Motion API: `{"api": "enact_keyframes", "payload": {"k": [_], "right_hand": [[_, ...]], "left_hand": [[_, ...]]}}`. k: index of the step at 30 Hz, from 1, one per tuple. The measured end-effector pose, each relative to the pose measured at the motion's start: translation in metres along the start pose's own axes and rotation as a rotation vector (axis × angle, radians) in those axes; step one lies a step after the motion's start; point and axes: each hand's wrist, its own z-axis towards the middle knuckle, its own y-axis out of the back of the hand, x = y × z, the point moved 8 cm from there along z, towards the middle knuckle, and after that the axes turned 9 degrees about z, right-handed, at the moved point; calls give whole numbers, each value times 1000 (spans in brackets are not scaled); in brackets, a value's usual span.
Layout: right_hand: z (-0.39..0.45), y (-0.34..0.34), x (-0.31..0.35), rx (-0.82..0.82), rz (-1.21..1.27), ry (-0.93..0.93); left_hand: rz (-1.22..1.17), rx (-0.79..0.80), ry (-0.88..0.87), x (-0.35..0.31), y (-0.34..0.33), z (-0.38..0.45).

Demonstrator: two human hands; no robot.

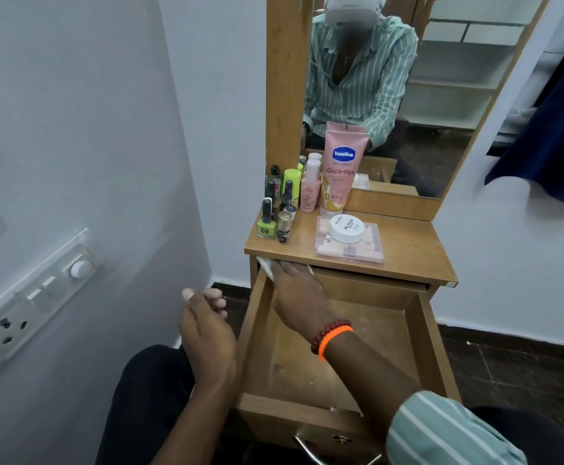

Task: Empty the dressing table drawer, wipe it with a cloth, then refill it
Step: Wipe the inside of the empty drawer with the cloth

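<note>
The wooden drawer (431, 347) of the dressing table is pulled out, with nothing on its bare bottom. My right hand (295, 293) reaches into its far left corner and presses a white cloth (267, 266) against the back, under the tabletop edge. My left hand (203, 327) hovers just left of the drawer with loosely curled fingers, holding nothing. On the tabletop (408, 250) stand the removed items: a pink Vaseline tube (341, 169), a small pink bottle (310, 189), several nail polish bottles (275, 209), and a white round jar (346, 228) resting on a clear flat case (368, 251).
A mirror (408, 95) in a wooden frame rises behind the tabletop. A white wall with a switch and socket panel (35, 297) is close on the left. The metal drawer handle (311, 448) sits at the bottom. A dark blue cloth (552, 135) hangs at the right.
</note>
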Motion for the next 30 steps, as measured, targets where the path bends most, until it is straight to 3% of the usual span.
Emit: {"api": "enact_keyframes", "payload": {"k": [7, 13, 22, 26, 30], "right_hand": [[-14, 8, 20, 76, 116, 186], [-85, -4, 52, 387, 203, 429], [-20, 5, 10, 309, 183, 167], [-56, -1, 24, 370, 294, 231], [-107, -3, 44, 564, 447, 329]], "left_hand": [[-50, -61, 50, 5, 5, 3], [2, -55, 121, 14, 3, 5], [-6, -80, 172, 20, 5, 8], [-50, -76, 251, 29, 5, 12], [-69, -82, 286, 34, 5, 14]]}}
